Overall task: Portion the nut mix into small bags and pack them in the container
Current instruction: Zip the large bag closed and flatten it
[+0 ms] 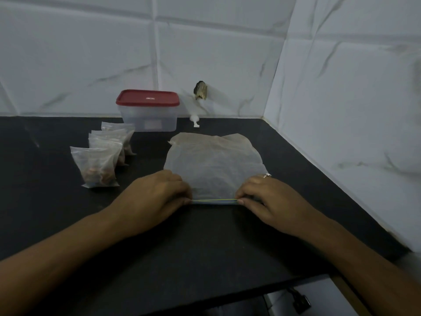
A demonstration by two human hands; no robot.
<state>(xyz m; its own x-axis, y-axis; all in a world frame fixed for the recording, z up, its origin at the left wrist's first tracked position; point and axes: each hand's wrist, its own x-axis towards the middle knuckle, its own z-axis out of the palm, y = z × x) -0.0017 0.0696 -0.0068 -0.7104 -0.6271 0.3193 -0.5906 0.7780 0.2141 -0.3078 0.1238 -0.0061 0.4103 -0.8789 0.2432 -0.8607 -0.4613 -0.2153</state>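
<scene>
Dark desk (pixel 227 236) under white marbled tiles: your large zip bag (pixel 214 165) lies flat at the centre of the frame, its zip strip (pixel 214 201) toward you. Your left hand (pixel 155 192) pinches one end of the strip and your right hand (pixel 266 197) pinches the other. Uneven pressure could leave the seal half caught, though I cannot tell whether it is closed. The small bags (pixel 100 163) of nuts stand upright left of centre, near your left hand. A careless sweep could topple them, and any unsealed top would spill. The container (pixel 149 117) at upper centre has its red lid (pixel 147 98) on, so nothing is packed yet.
</scene>
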